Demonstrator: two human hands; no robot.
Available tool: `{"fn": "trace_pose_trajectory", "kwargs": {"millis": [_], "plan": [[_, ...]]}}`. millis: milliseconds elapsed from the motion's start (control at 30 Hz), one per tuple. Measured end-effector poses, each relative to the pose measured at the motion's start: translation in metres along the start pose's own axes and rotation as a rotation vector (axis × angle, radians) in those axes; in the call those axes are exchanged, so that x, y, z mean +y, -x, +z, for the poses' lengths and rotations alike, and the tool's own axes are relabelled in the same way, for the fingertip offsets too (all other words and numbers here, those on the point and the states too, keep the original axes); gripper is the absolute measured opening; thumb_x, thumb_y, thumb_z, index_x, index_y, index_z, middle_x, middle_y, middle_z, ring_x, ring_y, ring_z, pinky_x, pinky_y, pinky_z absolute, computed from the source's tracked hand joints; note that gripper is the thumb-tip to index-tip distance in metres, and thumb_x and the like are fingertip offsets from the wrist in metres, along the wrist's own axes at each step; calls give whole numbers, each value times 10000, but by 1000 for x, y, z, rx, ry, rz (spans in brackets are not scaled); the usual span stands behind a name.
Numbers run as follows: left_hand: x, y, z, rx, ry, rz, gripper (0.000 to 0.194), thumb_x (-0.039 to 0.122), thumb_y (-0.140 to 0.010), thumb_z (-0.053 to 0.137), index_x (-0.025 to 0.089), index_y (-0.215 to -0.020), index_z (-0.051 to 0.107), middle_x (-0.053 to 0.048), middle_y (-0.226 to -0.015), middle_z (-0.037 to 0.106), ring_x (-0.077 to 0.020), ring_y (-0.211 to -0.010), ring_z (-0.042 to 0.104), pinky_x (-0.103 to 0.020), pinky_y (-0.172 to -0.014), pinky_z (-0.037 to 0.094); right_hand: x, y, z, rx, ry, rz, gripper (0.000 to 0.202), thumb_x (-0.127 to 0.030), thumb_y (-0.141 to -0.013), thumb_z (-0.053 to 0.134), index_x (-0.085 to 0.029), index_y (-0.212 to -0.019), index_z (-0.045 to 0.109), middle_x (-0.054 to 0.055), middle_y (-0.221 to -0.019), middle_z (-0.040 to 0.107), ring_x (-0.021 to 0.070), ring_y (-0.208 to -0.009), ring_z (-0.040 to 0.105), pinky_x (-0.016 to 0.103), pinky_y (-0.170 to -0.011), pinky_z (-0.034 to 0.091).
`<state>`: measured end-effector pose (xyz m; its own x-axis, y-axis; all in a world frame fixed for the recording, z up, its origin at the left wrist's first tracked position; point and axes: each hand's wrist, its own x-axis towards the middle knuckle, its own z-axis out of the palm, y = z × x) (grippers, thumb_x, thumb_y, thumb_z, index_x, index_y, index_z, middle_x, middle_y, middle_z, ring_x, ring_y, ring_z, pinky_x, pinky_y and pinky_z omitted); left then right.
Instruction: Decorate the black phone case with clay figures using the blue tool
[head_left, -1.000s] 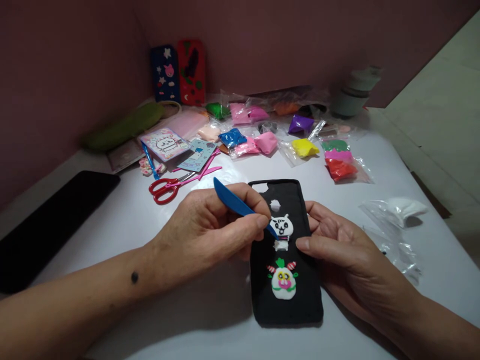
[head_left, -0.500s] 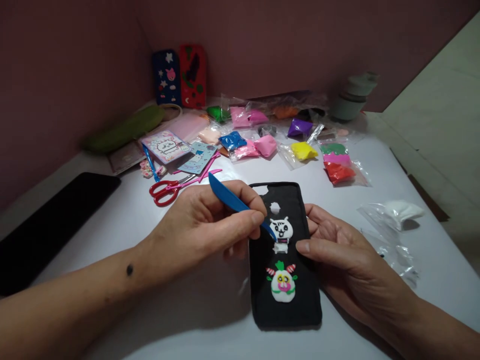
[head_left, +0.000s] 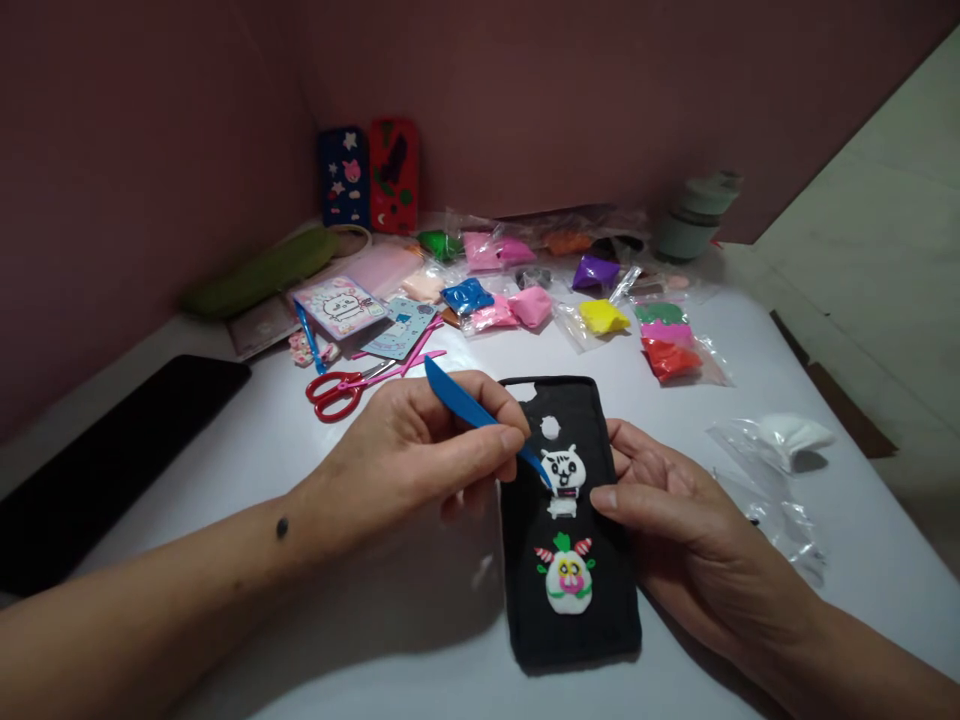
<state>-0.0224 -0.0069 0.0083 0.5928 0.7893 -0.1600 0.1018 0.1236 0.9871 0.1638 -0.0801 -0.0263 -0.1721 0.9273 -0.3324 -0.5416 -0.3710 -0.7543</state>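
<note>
I have left hand (head_left: 427,450) pinching blue tool (head_left: 469,408), tip at left edge of white figure (head_left: 562,460); contact unclear. Black case (head_left: 577,527) right of that grip, long axis pointing away, above worktop (head_left: 360,650); right hand (head_left: 675,505) clasps its right edge.

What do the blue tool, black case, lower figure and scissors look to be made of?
Blue tool: probably plastic, being smooth and evenly coloured.
Black case: dull, soft-looking edges; rubber or a clay coating, I cannot tell which.
Lower figure: likely modelling clay, given its rounded, multicoloured pieces.
Scissors: red handles, seemingly plastic; grey blades, apparently metal.
</note>
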Motion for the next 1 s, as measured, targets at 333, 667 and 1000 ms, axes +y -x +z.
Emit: {"fn": "trace_pose_trajectory", "kwargs": {"millis": [333,667,1000], "plan": [[-4,1,5,-26,-25,52,67,173,-830,596,138,-776,614,63,-560,567,-21,-433,499,-89,-405,380,-1,2,-1,3,-5,13,352,-84,-716,633,-208,-1046,622,52,-976,661,206,-866,621,361,-799,481],[-4,1,6,-26,-39,24,73,168,-832,594,131,-772,613,49,-603,579,-21,-447,507,-91,-409,383,0,2,-2,-15,-18,15,326,-93,-739,636,-204,-1046,622,51,-965,653,187,-838,615,337,-777,486],[-3,2,6,-31,-34,9,80,177,-829,593,138,-762,612,49,-576,574,-28,-435,498,-99,-402,378,-1,1,0,8,-9,19,357,-99,-712,644,-203,-1052,609,53,-938,663,202,-836,622,347,-772,488]]}}
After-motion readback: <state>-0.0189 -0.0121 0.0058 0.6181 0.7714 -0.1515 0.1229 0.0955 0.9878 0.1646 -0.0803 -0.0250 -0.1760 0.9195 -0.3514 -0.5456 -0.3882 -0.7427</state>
